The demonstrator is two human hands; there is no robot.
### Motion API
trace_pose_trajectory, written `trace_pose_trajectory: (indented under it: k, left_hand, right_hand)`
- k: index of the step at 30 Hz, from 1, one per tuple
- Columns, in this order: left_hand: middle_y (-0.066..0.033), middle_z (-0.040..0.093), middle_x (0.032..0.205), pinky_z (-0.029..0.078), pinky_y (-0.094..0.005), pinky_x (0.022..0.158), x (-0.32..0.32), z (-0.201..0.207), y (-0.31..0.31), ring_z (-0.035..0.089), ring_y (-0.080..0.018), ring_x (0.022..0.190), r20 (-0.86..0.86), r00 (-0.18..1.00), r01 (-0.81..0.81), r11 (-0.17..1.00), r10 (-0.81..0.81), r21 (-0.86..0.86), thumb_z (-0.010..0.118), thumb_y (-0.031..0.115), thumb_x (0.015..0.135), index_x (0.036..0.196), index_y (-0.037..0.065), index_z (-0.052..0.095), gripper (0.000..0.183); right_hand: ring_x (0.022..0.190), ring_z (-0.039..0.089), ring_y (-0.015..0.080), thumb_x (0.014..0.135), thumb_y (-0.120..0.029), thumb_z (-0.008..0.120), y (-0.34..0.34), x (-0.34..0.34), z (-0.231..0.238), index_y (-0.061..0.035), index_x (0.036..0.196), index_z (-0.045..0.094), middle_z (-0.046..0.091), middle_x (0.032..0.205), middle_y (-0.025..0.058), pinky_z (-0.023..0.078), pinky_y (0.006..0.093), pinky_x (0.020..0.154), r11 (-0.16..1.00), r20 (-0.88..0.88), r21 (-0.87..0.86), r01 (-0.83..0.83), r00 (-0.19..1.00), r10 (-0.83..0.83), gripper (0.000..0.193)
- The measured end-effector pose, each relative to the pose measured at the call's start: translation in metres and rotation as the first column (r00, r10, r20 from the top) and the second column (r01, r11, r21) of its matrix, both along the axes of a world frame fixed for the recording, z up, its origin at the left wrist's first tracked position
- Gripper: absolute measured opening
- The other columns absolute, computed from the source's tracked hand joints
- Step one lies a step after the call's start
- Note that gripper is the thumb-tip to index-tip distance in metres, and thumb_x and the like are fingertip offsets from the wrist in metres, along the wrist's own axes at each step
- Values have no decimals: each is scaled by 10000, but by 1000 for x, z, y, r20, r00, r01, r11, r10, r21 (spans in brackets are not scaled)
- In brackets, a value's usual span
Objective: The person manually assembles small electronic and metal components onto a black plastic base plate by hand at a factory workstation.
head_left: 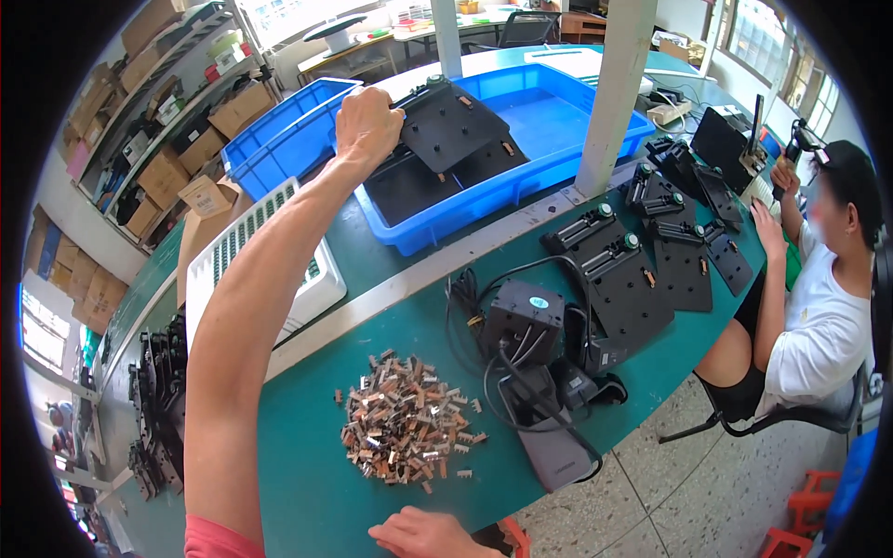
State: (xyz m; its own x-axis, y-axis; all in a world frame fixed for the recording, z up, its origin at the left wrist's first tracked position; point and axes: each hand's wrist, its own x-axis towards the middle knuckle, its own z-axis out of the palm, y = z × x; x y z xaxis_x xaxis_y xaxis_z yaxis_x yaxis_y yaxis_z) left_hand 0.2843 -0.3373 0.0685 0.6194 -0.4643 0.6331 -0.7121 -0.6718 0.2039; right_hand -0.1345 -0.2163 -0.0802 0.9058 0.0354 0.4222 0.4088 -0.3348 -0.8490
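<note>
we count our two hands (367, 130), one black plate (448, 130) in the left, at least six more plates (634, 299) rightward, one co-worker (814, 321), two blue bins (446, 225), one white basket (321, 284), one parts heap (402, 423).

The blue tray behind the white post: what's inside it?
Inside the blue tray, at least one flat black plate lies toward the left; its blue bottom shows further right. The raised black plate in the left hand covers part, so what lies behind it is hidden.

Black plate (453, 130), tilted, seemingly aloft.
</note>
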Motion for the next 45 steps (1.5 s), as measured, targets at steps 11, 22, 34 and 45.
trace_pose_trajectory:
  k: [11, 22, 34, 45]
  left_hand:
    - [-286, 648, 945, 526, -468, 796, 6, -29, -48, 653, -418, 868, 110, 993, 20, 990, -35, 136, 673, 155, 776, 888, -54, 700, 238]
    - [-284, 650, 935, 540, -478, 751, 6, -44, -58, 661, -430, 830, 147, 989, -1, 994, -15, 110, 673, 166, 775, 830, -56, 690, 230]
    - [-161, 682, 908, 392, -502, 698, 7, -56, -65, 620, -330, 948, 264, 961, -128, 978, 81, 163, 703, 198, 768, 833, 60, 736, 155]
    - [-138, 676, 944, 372, -533, 784, -15, -58, -54, 599, -305, 981, 138, 990, -64, 952, 23, 299, 734, 237, 787, 913, 67, 736, 212]
  right_hand:
    - [745, 539, 240, 818, -70, 646, -6, 1, 11, -82, 911, 585, 519, 785, 59, 484, 344, 589, 1000, -53, -7, -29, 998, 28, 112]
    - [728, 526, 246, 820, -65, 632, -5, 1, 11, -88, 899, 574, 506, 778, 62, 476, 351, 586, 1000, -57, 2, -26, 998, 26, 101]
    - [729, 499, 238, 806, -72, 613, -8, 0, 9, -107, 904, 539, 460, 788, 57, 461, 345, 589, 998, -80, 12, -64, 995, 65, 128]
    - [739, 518, 232, 774, -52, 649, -7, 1, 9, -90, 936, 568, 506, 805, 54, 480, 334, 576, 999, -47, 2, -47, 998, 47, 185]
